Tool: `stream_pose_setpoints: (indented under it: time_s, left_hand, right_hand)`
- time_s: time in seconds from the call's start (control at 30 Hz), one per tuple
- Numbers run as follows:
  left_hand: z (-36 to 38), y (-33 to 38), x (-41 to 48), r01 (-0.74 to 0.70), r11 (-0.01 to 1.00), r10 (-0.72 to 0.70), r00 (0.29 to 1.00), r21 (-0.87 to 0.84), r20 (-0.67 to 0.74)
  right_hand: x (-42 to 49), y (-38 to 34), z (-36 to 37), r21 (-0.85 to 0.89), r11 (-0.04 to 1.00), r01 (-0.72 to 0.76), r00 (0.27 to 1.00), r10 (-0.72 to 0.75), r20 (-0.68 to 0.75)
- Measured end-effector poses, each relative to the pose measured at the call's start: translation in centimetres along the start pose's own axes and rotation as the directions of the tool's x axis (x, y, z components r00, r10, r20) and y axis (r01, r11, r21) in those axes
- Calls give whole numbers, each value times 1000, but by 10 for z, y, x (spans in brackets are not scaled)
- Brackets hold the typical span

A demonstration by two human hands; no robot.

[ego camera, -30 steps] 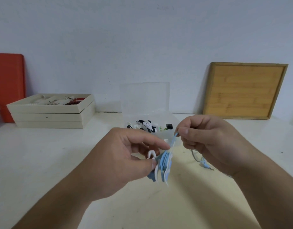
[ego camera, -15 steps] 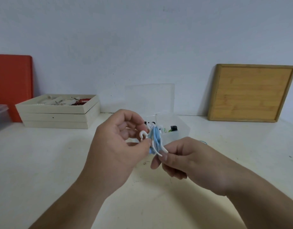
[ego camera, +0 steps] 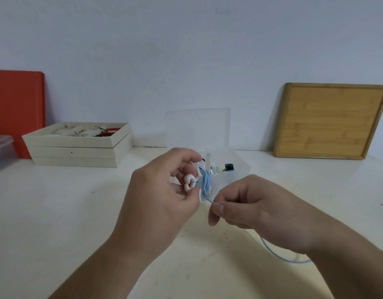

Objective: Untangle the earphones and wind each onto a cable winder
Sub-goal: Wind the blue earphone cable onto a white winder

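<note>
A red board (ego camera: 15, 108) leans on the wall at the far left. A clear tub (ego camera: 0, 151) peeks in below it at the edge. Next come flat cream trays (ego camera: 78, 151) in a stack on the white desk (ego camera: 56, 212), with red beads (ego camera: 108, 132) in the top one.

In the middle, the left hand (ego camera: 158, 203) is up off the desk. Its thumb and fingers are curled and pinch a small white cable winder (ego camera: 191, 182). A blue earphone cord (ego camera: 205, 183) is wrapped in loops on the winder.

Just to the right, the right hand (ego camera: 255, 203) pinches the same cord between thumb and finger, close to the winder. The loose end of the cord hangs under the right wrist and curves down near the desk.

Behind the hands sits a clear box (ego camera: 227, 169) with its lid up. Small things are inside, too small to tell. At the far right, a wooden tray (ego camera: 330, 120) leans on the wall.
</note>
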State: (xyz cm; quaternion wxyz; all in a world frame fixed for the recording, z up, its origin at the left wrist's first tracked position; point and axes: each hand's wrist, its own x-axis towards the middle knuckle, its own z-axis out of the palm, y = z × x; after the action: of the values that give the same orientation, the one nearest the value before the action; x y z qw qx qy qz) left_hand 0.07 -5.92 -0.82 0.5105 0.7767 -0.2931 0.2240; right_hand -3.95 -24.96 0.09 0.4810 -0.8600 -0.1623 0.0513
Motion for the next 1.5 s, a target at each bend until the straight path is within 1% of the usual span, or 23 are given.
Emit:
stream_pose_setpoints:
  time_s: [0.07,0.13,0.23,0.3,0.37,0.43,0.5,0.57,0.63,0.7,0.77,0.8,0.87,0.93,0.97,1.07,1.13,1.2,1.3,1.4,1.43,1.47,1.5]
  left_hand:
    - [1,2,-2,-43,995,37,997,90,66]
    - [4,3,-2,-50,993,37,992,107,120]
    - [4,4,-3,-12,1000,8,987,24,161]
    - [3,6,-4,-18,1000,18,976,0,215]
    - [4,10,-5,-23,999,35,961,-49,274]
    - [5,12,-6,3,988,43,953,-151,299]
    - [5,13,-6,45,963,40,951,-265,306]
    - [4,12,-5,75,935,41,948,-347,315]
    - [4,12,-5,85,917,46,948,-391,315]
    - [6,13,-5,85,902,40,959,-422,279]
    - [7,12,-3,91,893,2,978,-441,207]
    - [7,11,-2,105,888,-34,986,-447,164]
    - [5,8,0,146,877,-121,989,-457,83]
    - [3,4,2,181,878,-205,979,-443,-7]
    - [1,2,4,196,879,-244,968,-435,-55]
    - [-3,-1,8,233,867,-352,912,-439,-212]
    - [-6,-3,11,247,856,-408,863,-455,-298]
    - [-10,-7,14,249,849,-441,820,-467,-365]
    - [-15,-12,18,254,837,-482,762,-485,-432]
    - [-14,-15,18,280,839,-496,746,-466,-444]
    - [-14,-15,18,293,842,-498,746,-454,-442]
    - [-13,-15,17,307,844,-500,746,-440,-440]
    - [-13,-16,16,320,846,-502,745,-426,-438]
  right_hand:
    - [-2,-4,-1,-10,999,40,998,-40,-54]
    - [-3,-6,-4,4,997,72,985,-70,-155]
    - [-5,-7,-10,-15,996,85,938,-85,-335]
    - [-5,-7,-13,-50,995,90,881,-103,-461]
    - [-5,-9,-15,-93,993,77,828,-116,-549]
    - [-5,-9,-15,-102,993,55,808,-104,-579]
    - [-4,-7,-15,-62,998,23,811,-55,-582]
    - [-3,-3,-15,-6,1000,-27,829,19,-560]
    - [-2,-2,-13,34,996,-78,864,84,-497]
    - [0,-1,-10,46,993,-110,900,119,-418]
    - [1,-3,-4,25,990,-136,931,136,-338]
    - [2,-3,-1,29,990,-136,946,139,-294]
    - [4,-3,5,90,988,-126,963,143,-229]
    - [3,-4,7,128,985,-120,968,144,-205]
    - [2,-4,5,107,987,-121,970,140,-198]
    - [-4,-8,-6,-49,985,-164,973,154,-170]
    - [-6,-6,-15,-223,947,-231,960,185,-209]
    - [-10,-2,-26,-332,894,-302,937,214,-276]
    - [-14,7,-42,-408,812,-416,897,295,-328]
    - [-18,21,-55,-516,697,-498,865,352,-359]
    - [-18,23,-58,-502,707,-499,865,366,-344]
    - [-20,25,-61,-434,764,-477,875,370,-311]
    - [-22,25,-62,-310,849,-428,898,360,-254]
